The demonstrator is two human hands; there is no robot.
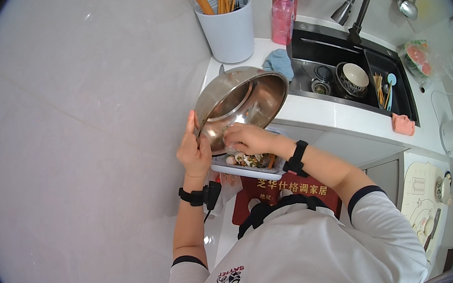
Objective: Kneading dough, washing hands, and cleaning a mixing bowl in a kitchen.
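Observation:
A large stainless steel bowl [242,100] is tilted on its side at the counter's edge, its mouth towards the lower right. My left hand [195,152] grips its left rim, with the thumb on the inside. My right hand [247,138] is at the bowl's lower rim, fingers curled around something whitish and clear, perhaps thin plastic or scraps; its exact nature cannot be told. Directly below, a white bin [247,171] with a liner holds food scraps [250,160], eggshell-like pieces and an orange-brown stick among them.
A utensil holder [227,34], a pink pump bottle [282,16] and a blue cloth [278,63] stand or lie behind the bowl. The black sink [325,47] at right holds stacked bowls [353,77] and chopsticks. A pink cloth [403,124] lies at the counter's edge. A wall rises close at left.

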